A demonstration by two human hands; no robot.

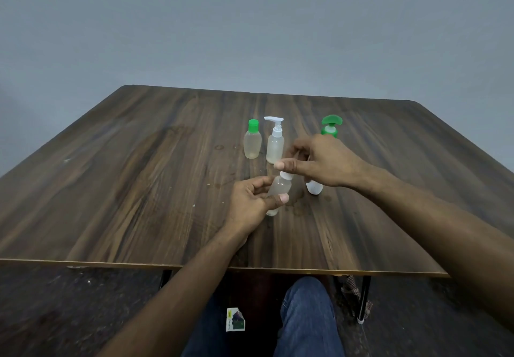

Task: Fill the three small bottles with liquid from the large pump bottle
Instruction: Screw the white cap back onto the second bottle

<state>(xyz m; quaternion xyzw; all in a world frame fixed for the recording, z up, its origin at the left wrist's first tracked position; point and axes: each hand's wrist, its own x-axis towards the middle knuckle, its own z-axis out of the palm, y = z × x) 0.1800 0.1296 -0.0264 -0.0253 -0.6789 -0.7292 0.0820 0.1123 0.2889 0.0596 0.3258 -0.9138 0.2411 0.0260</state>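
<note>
The left hand grips a small bottle near centre while the right hand pinches its white cap, likely unscrewing; next, lift the cap clear.

Grey wall, wooden table, dark floor

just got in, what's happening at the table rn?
A person sits at a wooden table. Their left hand grips a small clear bottle, tilted, while the right hand is at its white top; whether it is opening or closing it cannot be told. A green-capped small bottle and a white-pump small bottle stand upright behind. The large pump bottle with a green pump stands behind the right hand, mostly hidden.
</note>
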